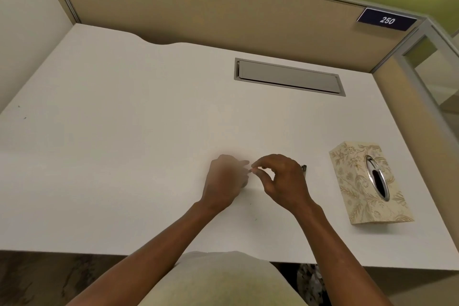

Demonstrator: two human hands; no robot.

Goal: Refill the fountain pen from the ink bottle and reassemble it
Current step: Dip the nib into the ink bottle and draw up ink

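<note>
Both hands meet low over the white desk [124, 131]. The left hand [223, 181] is curled, blurred, its fingertips touching a thin pale pen part [251, 170] pinched by the right hand [280, 176]. A dark, slim pen piece [304, 168] pokes out just behind the right hand. A floral cream tissue box [357, 181] sits further right.

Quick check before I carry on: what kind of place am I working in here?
Probably an office cubicle: a white desk with partition walls, a cable hatch set into it, and a number plate reading 250.
</note>
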